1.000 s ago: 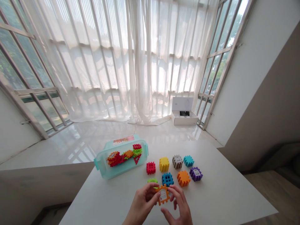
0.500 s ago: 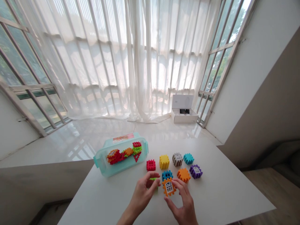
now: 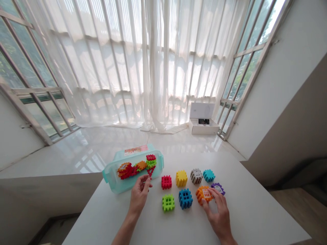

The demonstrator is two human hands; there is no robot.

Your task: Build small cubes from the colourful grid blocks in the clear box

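My right hand [image 3: 218,212] grips the orange cube [image 3: 203,194] on the white table [image 3: 255,217]; thumb and fingers press on its face with a white window panel. My left hand [image 3: 139,194] reaches to the front wall of the teal clear box [image 3: 112,178], its fingers loosely bent and holding nothing, right by the red pieces inside. A green cube [image 3: 168,202] and a blue cube [image 3: 185,198] sit between my hands. Behind them stand a red cube [image 3: 166,182], a yellow cube [image 3: 181,178], a grey cube [image 3: 196,176] and a teal cube [image 3: 208,175]. A purple cube [image 3: 219,187] is partly hidden behind my right fingers.
The box lies on the table's far left corner, close to the edge, with several coloured pieces inside. Beyond the table are a glossy floor, sheer curtains and an open white carton [image 3: 203,123] by the window. A wall rises on the right.
My right hand carried the orange window piece right, onto the orange cube. My left hand let go of the green cube and moved up left to the box. The view shifted slightly.
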